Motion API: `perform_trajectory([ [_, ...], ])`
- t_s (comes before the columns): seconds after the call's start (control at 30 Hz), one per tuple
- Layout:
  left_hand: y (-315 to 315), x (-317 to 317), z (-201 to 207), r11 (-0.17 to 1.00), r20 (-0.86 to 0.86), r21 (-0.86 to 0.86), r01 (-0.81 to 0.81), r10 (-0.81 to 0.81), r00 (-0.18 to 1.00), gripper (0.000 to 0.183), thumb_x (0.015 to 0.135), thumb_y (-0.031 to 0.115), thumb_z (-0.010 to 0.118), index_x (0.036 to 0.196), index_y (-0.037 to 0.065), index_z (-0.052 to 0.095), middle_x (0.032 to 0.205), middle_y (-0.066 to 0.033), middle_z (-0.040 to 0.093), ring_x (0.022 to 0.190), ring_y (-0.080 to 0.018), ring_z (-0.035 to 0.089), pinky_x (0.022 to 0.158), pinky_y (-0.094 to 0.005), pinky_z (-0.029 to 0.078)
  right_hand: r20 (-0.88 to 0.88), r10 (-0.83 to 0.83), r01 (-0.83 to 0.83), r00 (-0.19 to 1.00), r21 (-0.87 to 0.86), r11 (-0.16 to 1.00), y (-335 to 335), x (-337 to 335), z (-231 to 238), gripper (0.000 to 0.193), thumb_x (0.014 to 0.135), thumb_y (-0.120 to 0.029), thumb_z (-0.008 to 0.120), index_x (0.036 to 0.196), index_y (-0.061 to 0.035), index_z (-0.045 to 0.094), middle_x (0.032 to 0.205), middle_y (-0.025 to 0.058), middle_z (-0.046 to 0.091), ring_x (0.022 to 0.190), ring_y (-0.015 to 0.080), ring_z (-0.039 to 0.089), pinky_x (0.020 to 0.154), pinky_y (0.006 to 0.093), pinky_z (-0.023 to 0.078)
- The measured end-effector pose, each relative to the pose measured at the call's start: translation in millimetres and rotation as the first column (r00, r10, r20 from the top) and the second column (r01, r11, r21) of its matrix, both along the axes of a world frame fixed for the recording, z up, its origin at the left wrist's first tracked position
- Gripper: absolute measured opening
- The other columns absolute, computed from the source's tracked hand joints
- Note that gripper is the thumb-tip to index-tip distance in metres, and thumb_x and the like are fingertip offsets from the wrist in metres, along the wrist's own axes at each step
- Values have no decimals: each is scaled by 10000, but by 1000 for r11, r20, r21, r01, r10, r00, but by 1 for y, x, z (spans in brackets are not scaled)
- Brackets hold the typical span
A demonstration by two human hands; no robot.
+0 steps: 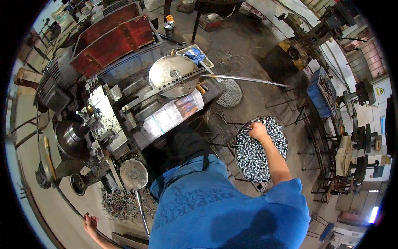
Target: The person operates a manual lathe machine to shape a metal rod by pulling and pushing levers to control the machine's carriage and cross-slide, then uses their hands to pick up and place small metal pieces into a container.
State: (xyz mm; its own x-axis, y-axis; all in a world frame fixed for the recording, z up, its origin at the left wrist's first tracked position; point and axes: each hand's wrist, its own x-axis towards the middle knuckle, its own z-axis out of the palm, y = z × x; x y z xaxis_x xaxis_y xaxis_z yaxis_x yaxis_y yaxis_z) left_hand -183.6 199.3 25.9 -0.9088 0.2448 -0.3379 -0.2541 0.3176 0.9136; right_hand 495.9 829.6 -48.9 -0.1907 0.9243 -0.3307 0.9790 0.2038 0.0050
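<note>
My right hand (259, 130) reaches down to the far side of a round container heaped with small shiny metal cylinders (261, 159). Its fingers are curled closed at the pile, and whatever they grip is hidden. Low on the left, my left hand (91, 223) is beside a long dark rod (68, 200), its fingers loosely bent and apart. Whether it touches the rod I cannot tell. In front of me stands a lathe-like machine with a round metal chuck (69, 135) and an oily, chip-covered slide (108, 120).
A large metal disc (172, 72), a flat bar with holes (188, 78) and a newspaper (174, 114) lie on the machine. A long rod (248, 79) juts right. Metal shavings (124, 204) pile below a round-headed lever (134, 174). A blue crate (322, 93) stands right.
</note>
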Motion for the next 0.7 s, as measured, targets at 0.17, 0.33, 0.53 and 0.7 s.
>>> perform_trajectory([
  [0.17,2,4,3,1000,-24,-10,-20,20,1000,389,850,336,655,1077,26,599,680,-43,586,612,-127,587,559,-272,525,243,80,-56,967,-104,993,8,-9,-31,379,628,-286,658,987,-176,705,1089,61,630,1134,224,505,996,382,366],
  [0.33,-4,-1,-3,1000,-15,-11,-9,9,1000,397,849,341,656,1073,20,591,685,-46,584,617,-130,591,554,-271,527,263,115,-88,958,-112,990,2,-19,-20,378,669,-320,627,1016,-188,702,1217,82,550,1220,212,426,1056,409,281],
  [0.53,10,2,6,998,-66,-65,-21,17,998,399,873,319,628,1108,4,559,668,-50,583,561,-140,564,529,-275,491,215,30,-6,976,-110,994,0,-23,-12,402,665,-307,632,1005,-101,688,1216,120,553,1207,259,448,1025,426,303],
  [0.7,5,44,53,416,-334,-902,-118,-496,802,387,884,278,609,1142,-5,552,675,-50,571,612,-129,545,600,-282,473,-102,-13,22,995,78,997,8,-27,17,384,575,-245,688,946,-155,722,1059,128,605,1112,283,508,966,360,398],
])
